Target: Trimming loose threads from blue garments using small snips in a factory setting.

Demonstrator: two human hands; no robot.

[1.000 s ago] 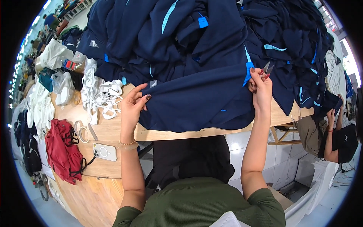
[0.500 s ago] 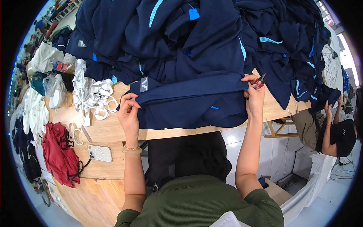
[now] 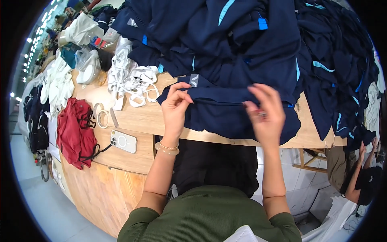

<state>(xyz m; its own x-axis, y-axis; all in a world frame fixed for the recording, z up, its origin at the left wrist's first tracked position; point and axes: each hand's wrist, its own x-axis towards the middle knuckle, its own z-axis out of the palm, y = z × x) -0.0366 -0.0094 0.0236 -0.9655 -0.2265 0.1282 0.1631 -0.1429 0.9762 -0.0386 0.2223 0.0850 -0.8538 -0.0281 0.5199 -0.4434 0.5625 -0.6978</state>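
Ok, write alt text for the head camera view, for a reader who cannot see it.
Seen from above, a person's left hand pinches the edge of a folded navy blue garment on a pale wooden table, while the right hand, blurred, hovers over it. A heap of navy clothing lies behind; a white phone and red cloth lie left.

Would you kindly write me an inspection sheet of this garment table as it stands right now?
Surface: wooden table, mostly covered.
Job's things: folded navy garment at the table's front edge, below a navy pile.
Clutter: white straps, red cloth, white phone, plastic bags.
Grippers: left hand pinches the garment's fold; right hand hovers blurred over it, a small item in its fingers, kind unclear.
Cables: black cord by the phone.
Surroundings: another person at lower right; more clothing at far left.
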